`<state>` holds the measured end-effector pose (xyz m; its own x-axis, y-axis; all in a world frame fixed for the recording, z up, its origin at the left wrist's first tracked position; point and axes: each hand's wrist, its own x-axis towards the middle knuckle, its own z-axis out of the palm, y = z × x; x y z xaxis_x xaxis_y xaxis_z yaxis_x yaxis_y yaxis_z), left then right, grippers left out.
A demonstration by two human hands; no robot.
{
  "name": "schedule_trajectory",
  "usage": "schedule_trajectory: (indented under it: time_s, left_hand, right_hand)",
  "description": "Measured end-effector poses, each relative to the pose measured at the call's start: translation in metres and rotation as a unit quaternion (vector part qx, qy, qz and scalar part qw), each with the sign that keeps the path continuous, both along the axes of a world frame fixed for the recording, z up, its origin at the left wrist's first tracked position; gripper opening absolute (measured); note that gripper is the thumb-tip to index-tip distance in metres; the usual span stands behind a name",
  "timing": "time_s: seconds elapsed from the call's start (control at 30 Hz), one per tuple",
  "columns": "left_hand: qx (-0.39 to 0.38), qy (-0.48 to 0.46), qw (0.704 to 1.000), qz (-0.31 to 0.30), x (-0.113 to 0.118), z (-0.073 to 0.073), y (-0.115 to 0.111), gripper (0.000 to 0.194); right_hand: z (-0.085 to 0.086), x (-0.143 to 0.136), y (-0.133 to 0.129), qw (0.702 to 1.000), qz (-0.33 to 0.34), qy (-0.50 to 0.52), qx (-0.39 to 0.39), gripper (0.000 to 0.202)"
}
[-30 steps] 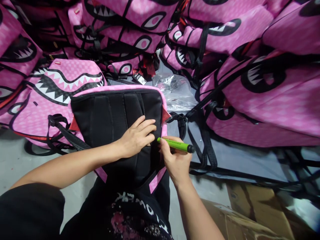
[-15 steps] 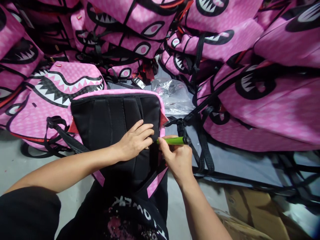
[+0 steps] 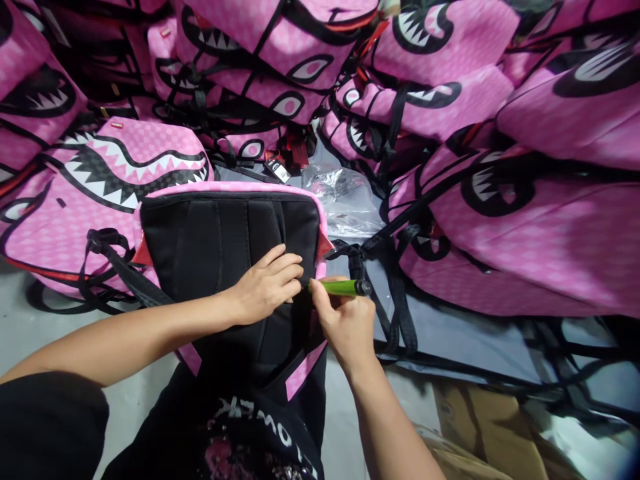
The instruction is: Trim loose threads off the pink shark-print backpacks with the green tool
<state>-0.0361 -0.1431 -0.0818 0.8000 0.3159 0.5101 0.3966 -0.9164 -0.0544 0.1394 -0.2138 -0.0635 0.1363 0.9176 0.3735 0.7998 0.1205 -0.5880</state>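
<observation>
A pink backpack lies in front of me with its black padded back panel point(image 3: 200, 247) facing up. My left hand point(image 3: 267, 285) rests on the panel, fingers stretched out and slightly apart. Just right of it, my right hand point(image 3: 347, 327) is closed around a green marker-like pen point(image 3: 340, 288) with a black end. The pen's tip points left at the panel's right edge, near my left fingertips; whether it touches is hidden by my thumb. A black shoulder strap point(image 3: 135, 273) trails off the bag's left side.
Another pink backpack point(image 3: 165, 143) with a shark-mouth print lies at the left. Stacked pink bags point(image 3: 550, 247) fill the right and the back. A clear plastic bag point(image 3: 345, 200) and a hang tag point(image 3: 277, 170) lie behind the panel. Cardboard point(image 3: 490, 433) sits at the lower right.
The view has shifted slightly, so most things sit a little further left. Both hands keep nearly the same place on the backpack, the right one still holding the green pen.
</observation>
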Motion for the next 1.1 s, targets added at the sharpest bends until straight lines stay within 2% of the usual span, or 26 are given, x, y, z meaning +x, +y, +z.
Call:
schedule_trajectory:
  time_s: [0.1,0.2,0.3,0.43,0.67,0.77,0.9,1.1]
  left_hand:
    - [0.005,-0.007,1.000,-0.001,0.000,-0.001,0.000,0.014]
    - [0.005,-0.009,1.000,-0.002,0.000,-0.002,0.000,0.015]
    - [0.007,-0.004,1.000,-0.004,-0.001,-0.002,0.000,0.015]
    - [0.010,-0.009,1.000,0.000,-0.001,-0.002,0.000,0.014]
    - [0.017,-0.019,1.000,-0.004,-0.001,-0.003,0.000,0.015]
    - [0.018,-0.014,1.000,-0.003,-0.001,-0.004,0.000,0.016]
    - [0.010,-0.006,1.000,0.000,-0.002,-0.004,0.000,0.014]
    - [0.008,0.002,1.000,0.000,-0.001,-0.002,0.000,0.012]
  right_hand:
    - [-0.002,0.000,-0.001,1.000,0.010,0.013,0.003,0.028]
    - [-0.003,0.000,-0.002,1.000,-0.008,0.004,0.008,0.027]
    - [-0.004,-0.001,-0.003,0.999,0.006,0.042,0.000,0.024]
    - [-0.002,-0.002,-0.004,1.000,-0.005,0.027,0.001,0.025]
    - [-0.006,-0.003,-0.009,0.997,-0.025,0.073,-0.005,0.022]
    - [-0.010,-0.005,-0.011,0.992,-0.022,0.126,-0.004,0.021]
    - [-0.013,-0.007,-0.012,0.990,-0.048,0.130,0.029,0.020]
    - [-0.014,-0.008,-0.013,0.992,-0.036,0.112,0.054,0.016]
